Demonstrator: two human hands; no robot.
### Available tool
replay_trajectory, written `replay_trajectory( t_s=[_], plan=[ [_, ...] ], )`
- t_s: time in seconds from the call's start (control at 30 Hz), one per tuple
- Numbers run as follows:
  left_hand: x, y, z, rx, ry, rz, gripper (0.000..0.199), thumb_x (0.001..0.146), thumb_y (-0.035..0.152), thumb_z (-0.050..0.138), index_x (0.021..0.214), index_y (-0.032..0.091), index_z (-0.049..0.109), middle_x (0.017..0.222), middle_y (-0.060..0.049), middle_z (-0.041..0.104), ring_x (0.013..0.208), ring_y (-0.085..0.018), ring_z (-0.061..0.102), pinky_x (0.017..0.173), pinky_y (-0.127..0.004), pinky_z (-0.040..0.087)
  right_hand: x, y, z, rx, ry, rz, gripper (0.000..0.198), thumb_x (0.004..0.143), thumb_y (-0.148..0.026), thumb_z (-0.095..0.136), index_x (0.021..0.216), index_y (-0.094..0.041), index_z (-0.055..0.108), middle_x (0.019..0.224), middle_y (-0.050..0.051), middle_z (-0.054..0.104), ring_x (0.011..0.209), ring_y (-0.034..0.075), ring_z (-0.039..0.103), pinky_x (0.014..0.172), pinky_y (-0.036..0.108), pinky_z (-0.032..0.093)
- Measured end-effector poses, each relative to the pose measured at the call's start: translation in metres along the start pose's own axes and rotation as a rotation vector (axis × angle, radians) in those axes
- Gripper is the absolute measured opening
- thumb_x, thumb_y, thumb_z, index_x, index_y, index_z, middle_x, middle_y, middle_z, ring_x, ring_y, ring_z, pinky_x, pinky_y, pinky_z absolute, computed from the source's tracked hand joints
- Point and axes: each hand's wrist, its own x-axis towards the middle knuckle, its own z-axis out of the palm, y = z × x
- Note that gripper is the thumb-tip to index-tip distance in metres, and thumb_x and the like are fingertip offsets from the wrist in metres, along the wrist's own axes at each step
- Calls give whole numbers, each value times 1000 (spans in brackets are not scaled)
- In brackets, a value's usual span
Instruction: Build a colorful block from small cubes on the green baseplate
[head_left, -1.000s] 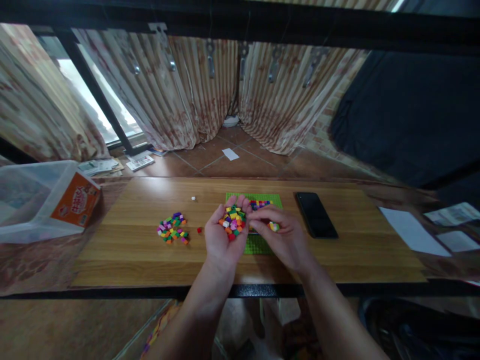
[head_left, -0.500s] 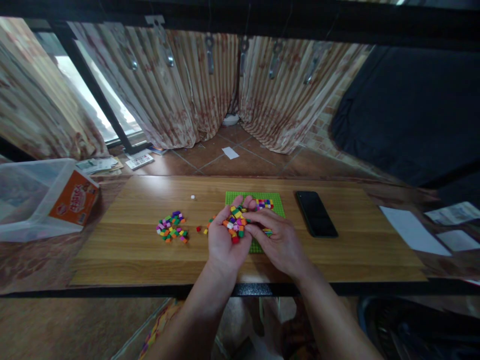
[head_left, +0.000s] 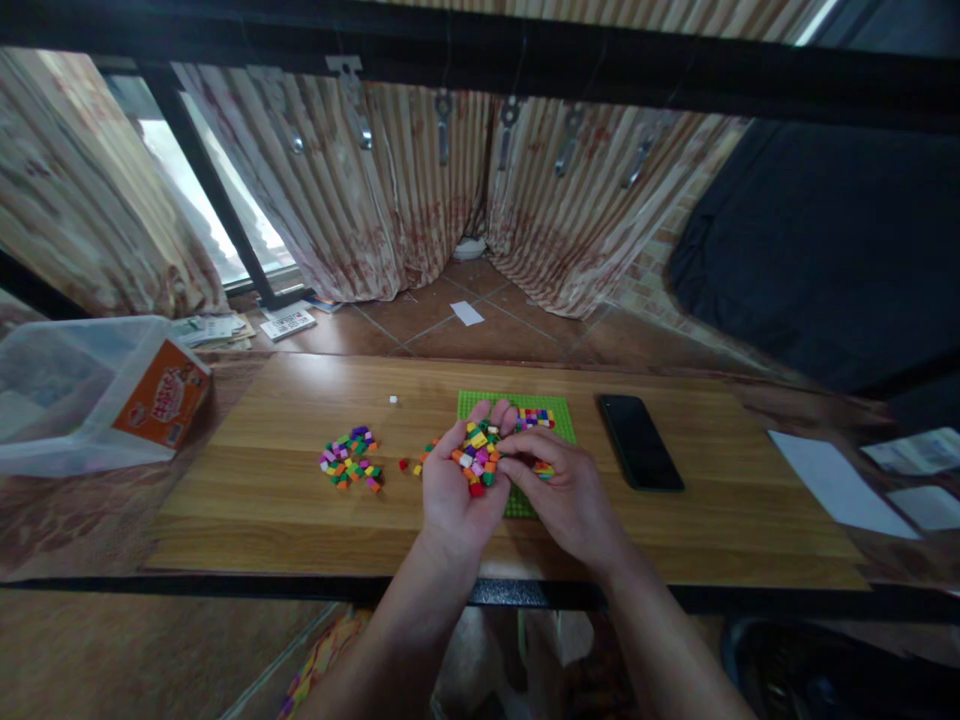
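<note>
My left hand (head_left: 455, 497) is palm up and cupped under a heap of small colourful toy bricks (head_left: 478, 456). At the heap's right edge is my right hand (head_left: 564, 490), its thumb and forefinger pinched together; whatever lies between the tips is too small to make out. Beneath both hands lies a green studded baseplate (head_left: 555, 404), partly covered by them. Rows of coloured bricks (head_left: 535, 417) sit on its far part, and a few more show beside my right hand. More loose bricks (head_left: 349, 458) are spread on the table to the left.
A black phone (head_left: 640, 442) lies on the wooden table (head_left: 255, 500), right of the baseplate. One white brick (head_left: 393, 399) and a red brick (head_left: 403, 464) lie apart. A clear plastic bin (head_left: 82, 395) stands left of the table; paper (head_left: 840, 485) lies at the right.
The camera view has shifted a little, so the scene sits slightly lower and further right. My right fingertips have drawn slightly back from the middle of the heap. My left hand still holds the bricks.
</note>
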Motion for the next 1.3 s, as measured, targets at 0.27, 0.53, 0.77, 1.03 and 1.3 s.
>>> replay_trajectory(
  t_s=[0.27, 0.53, 0.77, 1.03, 1.3],
  plan=[
    [4, 1, -4, -27, 39, 24, 26, 90, 19, 44, 103, 12, 66, 101, -13, 70, 87, -18, 70, 76, -32, 58, 1, 6, 1, 214, 203, 28, 17, 85, -25, 63, 99, -27, 72, 100, 2, 71, 95, 19, 65, 85, 34, 51],
    [3, 11, -3, -60, 46, 90, 24, 89, 17, 44, 101, 12, 64, 99, -13, 70, 90, -20, 70, 82, -38, 59, 12, 48, -14, 16, 375, 239, 18, 80, -33, 63, 87, -20, 73, 85, 6, 74, 78, 22, 68, 78, 38, 54],
    [2, 16, -3, -59, 39, 106, 21, 88, 16, 45, 97, 12, 63, 95, -13, 69, 88, -19, 70, 79, -35, 60, 22, 56, -15, -227, 333, 182, 14, 78, -31, 65, 79, -23, 76, 91, 6, 66, 89, 23, 63, 85, 40, 49],
    [3, 17, -2, -45, 61, 126, 22, 87, 17, 46, 100, 12, 64, 96, -13, 69, 89, -20, 69, 79, -36, 60, 22, 73, -18, -146, 294, 241, 10, 69, -33, 72, 73, -24, 76, 97, 5, 63, 94, 22, 61, 90, 42, 47],
    [2, 17, -3, -41, 52, 114, 21, 88, 17, 47, 97, 11, 65, 95, -13, 70, 88, -19, 69, 80, -34, 59, 28, 77, -14, 80, 272, 372, 28, 62, -39, 76, 82, -20, 72, 90, 5, 68, 84, 22, 62, 76, 38, 51]
  ],
)
